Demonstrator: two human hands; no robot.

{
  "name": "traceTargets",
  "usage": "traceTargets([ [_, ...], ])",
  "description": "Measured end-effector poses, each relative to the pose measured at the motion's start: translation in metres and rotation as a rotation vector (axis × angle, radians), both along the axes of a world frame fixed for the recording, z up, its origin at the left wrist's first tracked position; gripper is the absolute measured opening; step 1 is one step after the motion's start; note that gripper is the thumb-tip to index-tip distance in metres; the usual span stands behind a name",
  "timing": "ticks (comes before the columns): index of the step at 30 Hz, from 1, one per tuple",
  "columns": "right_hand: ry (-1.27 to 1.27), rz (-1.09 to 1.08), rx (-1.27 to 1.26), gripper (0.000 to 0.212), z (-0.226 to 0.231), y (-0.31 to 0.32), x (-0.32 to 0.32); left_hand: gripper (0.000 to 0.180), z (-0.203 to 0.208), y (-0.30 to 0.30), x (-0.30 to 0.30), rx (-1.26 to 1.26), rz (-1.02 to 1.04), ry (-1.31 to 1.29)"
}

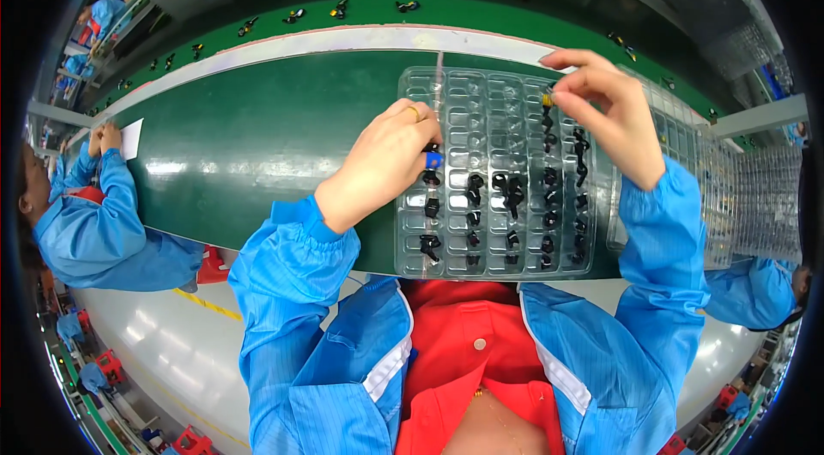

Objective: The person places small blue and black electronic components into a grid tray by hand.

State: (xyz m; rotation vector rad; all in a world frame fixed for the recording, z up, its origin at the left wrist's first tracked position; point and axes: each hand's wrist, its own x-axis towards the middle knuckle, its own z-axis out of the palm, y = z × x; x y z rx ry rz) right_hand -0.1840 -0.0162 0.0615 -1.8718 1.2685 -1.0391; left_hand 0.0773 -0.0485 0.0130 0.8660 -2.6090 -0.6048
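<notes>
A clear plastic tray (498, 264) with rows of moulded pockets lies on the green bench in front of me. Small black parts (513, 196) sit in many of its pockets, mostly in the nearer half. My left hand (382, 161) is closed over the tray's left column, its fingertips on a small black part with a blue piece (434, 160); the fingers partly hide it. Over the far right of the tray, my right hand (614, 107) pinches a small black part with a yellow end (548, 100) between thumb and forefinger.
Beyond a pale rail (343, 39), a green conveyor belt (369, 10) carries scattered small black-and-yellow parts. Stacked clear trays (764, 197) stand at the right. A co-worker in a blue jacket (94, 236) sits at the left end of the bench (257, 137), near a white sheet (130, 139).
</notes>
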Motion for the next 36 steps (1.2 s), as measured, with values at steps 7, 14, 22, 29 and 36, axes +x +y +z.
traceTargets([
  [7,-0.528,-0.085,0.299,0.009,-0.007,0.05,0.015,0.012,-0.007,0.001,-0.005,0.116,0.182,0.181],
  [14,-0.674,-0.097,0.327,0.016,-0.025,0.045,0.019,0.014,0.008,-0.003,-0.04,0.523,0.16,0.276],
  [22,-0.645,-0.11,0.324,0.016,-0.053,0.032,0.025,0.03,-0.008,-0.006,-0.059,1.111,0.173,0.595],
  [29,-0.637,-0.076,0.33,0.014,-0.067,0.027,0.024,0.035,-0.006,-0.001,-0.061,1.102,0.156,0.53],
  [36,-0.599,-0.109,0.394,0.014,-0.065,0.027,0.027,0.027,-0.018,0.0,-0.06,0.922,0.162,0.498],
])
